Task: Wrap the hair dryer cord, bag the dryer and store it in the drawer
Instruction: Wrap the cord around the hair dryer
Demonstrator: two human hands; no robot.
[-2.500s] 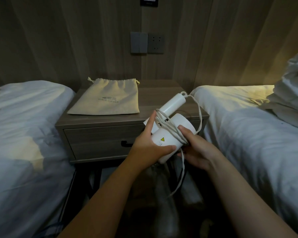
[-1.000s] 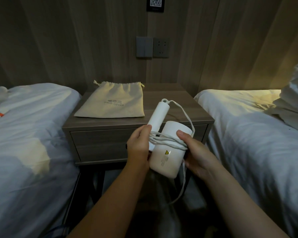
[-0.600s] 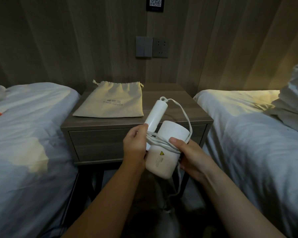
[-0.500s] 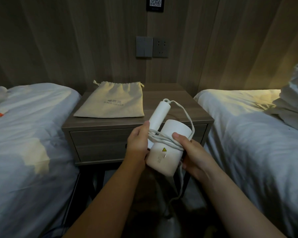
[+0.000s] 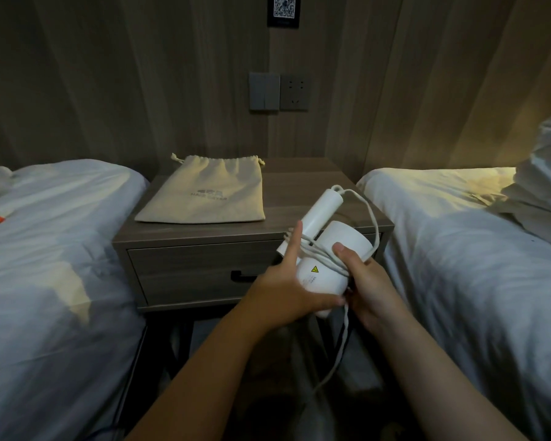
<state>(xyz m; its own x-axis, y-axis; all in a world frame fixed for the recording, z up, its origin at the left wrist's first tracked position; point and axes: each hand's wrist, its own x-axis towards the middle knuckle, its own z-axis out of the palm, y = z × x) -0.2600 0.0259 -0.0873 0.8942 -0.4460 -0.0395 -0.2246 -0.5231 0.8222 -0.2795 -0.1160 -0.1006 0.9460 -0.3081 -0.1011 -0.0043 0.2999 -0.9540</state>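
Note:
I hold a white hair dryer (image 5: 323, 268) in front of the nightstand, its folded handle pointing up and away. The white cord (image 5: 318, 254) runs in several turns around the body, and a loose tail hangs down toward the floor. My left hand (image 5: 287, 291) cups the dryer from the left and below, forefinger stretched up along the cord turns. My right hand (image 5: 365, 281) grips the right side, thumb pressing the cord onto the body. A beige drawstring bag (image 5: 209, 195) lies flat on the nightstand top. The drawer (image 5: 198, 275) with its dark handle is closed.
The wooden nightstand (image 5: 299, 176) stands between two beds with white bedding, one on the left (image 5: 51, 249) and one on the right (image 5: 477, 249). A pile of linen (image 5: 547, 179) lies on the right bed. A switch and socket (image 5: 279, 92) sit on the panelled wall.
My left hand has slid from the dryer's upper left side to under its body, forefinger now raised. The dryer has tilted slightly. The hanging cord tail is shorter than 2.5 s ago.

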